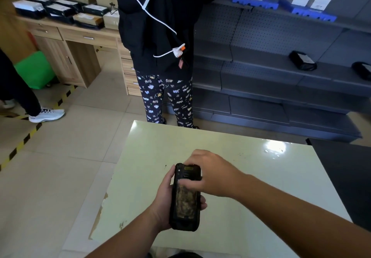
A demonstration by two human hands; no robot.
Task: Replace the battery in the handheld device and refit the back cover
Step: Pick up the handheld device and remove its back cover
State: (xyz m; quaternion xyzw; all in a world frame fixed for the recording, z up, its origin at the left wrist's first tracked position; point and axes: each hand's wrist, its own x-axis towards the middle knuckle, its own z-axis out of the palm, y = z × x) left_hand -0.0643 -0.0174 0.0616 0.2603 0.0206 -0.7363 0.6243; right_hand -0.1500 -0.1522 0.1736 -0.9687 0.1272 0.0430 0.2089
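Head view: low at 6 o'clock, above the near part of a pale glossy table [152, 157], a black handheld device [185, 197] held lengthwise, top end toward 12 o'clock. Cradled from beneath and from the 9 o'clock side by the left hand [163, 203], thumb along the left edge, fingertips curled round the right edge; wrapped firmly about the casing. Upward face worn and mottled brown; cannot tell whether this is the back cover or an exposed battery. Coming in from 3 o'clock, the right hand [210, 173], fingers bent down over the device's upper half, touching it, pressed on rather than closed around; exact hold hidden by the knuckles.

Beyond the table at 12 o'clock, a standing person [160, 36] in a dark top with a white cable. At 2 o'clock, grey perforated shelving [271, 77]. At 10 o'clock, a wooden desk [76, 36] stacked with boxes.
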